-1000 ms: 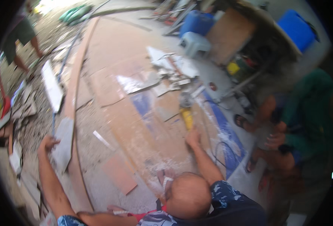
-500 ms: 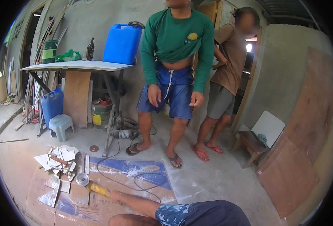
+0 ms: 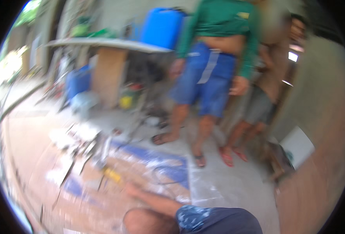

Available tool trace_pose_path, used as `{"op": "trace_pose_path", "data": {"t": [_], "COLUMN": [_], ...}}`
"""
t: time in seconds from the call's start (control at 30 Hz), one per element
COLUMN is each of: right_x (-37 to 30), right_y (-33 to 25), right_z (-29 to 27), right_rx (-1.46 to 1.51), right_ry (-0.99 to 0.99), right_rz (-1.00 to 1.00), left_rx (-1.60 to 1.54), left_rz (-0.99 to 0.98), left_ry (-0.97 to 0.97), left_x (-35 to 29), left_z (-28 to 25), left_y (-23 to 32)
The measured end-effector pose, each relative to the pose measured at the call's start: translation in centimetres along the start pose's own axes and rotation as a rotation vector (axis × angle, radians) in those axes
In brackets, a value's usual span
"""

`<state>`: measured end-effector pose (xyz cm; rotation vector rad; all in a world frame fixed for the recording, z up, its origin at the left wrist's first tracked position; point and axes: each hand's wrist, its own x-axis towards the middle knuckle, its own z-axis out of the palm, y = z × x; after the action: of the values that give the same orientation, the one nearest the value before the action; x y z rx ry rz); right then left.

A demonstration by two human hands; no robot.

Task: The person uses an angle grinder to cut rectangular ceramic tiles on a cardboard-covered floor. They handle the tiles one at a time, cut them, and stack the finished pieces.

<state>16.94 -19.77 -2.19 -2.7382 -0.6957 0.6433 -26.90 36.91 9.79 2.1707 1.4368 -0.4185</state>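
Observation:
Neither my left hand nor my right hand can be made out in the head view. At the lower edge my bare legs (image 3: pixel 157 201) show, with patterned blue and dark cloth over them. Close to the far end of one leg, a yellow-bodied angle grinder (image 3: pixel 112 175) rests on a flattened cardboard sheet (image 3: pixel 141 160) with blue print and white dust. Left of the grinder lies a heap of broken white tile pieces (image 3: pixel 73 136), some of them loose nearer to me. Motion blur smears the whole picture.
A person in a green top (image 3: pixel 223 23) and blue shorts stands beyond the cardboard, another in brown (image 3: pixel 280 58) farther right. A table (image 3: pixel 110 43) at the back bears a blue jerrycan (image 3: pixel 162 29). A small stool (image 3: pixel 84 103) stands left; a low wooden seat (image 3: pixel 280 158) stands right.
The view has swung and blurred, so most things now sit farther right in it. The person in green stands straighter. The grinder still rests on the cardboard.

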Motion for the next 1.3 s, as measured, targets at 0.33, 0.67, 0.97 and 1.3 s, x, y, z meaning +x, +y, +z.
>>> {"op": "trace_pose_path", "data": {"t": [0.33,0.67,0.97,1.3], "right_x": [-4.3,3.4,7.5,0.9], "right_y": [2.4,-7.1,-14.6,-17.6], "right_z": [-1.3,2.0,-2.0,-2.5], "right_rx": [-0.015,-0.159,-0.401,-0.246], "right_ry": [0.49,0.434,0.089,-0.055], "right_rz": [0.067,-0.64,-0.312,-0.461], "left_rx": [-0.216,-0.211,-0.246,-0.265], "left_rz": [-0.09,-0.505,-0.356,-0.251], "left_ry": [-0.08,-0.121,-0.097,-0.067], "left_x": [-4.8,-14.6,-14.5,-12.1], "left_z": [2.9,2.1,1.2,1.4], "left_y": [-12.4,-22.6,-18.5,-15.6]}}
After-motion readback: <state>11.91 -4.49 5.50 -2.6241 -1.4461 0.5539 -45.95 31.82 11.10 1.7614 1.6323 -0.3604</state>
